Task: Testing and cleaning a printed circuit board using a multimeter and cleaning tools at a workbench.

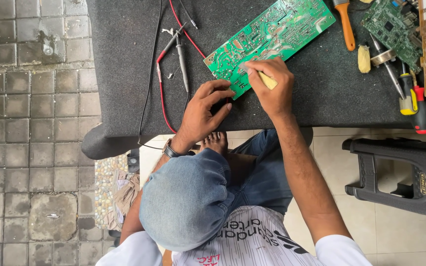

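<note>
While the green circuit board is lying slantwise on the dark table mat, I am seeing both hands working at its lower left corner. My right hand is closing around a small yellowish tool, its tip pressing onto the board's near edge. My left hand is resting on the mat with fingers half curled, fingertips touching the board's corner and holding nothing. A red probe lead and a black probe lead are lying just left of the board, crossing each other, near that hand. To the right, past a stretch of bare mat, an orange-handled brush, a yellowish sponge piece, a screwdriver and more boards are crowding the far corner, well apart from my hands. The mat's front edge is running just below my wrists; a black plastic stool is standing on the tiled floor to the right
</note>
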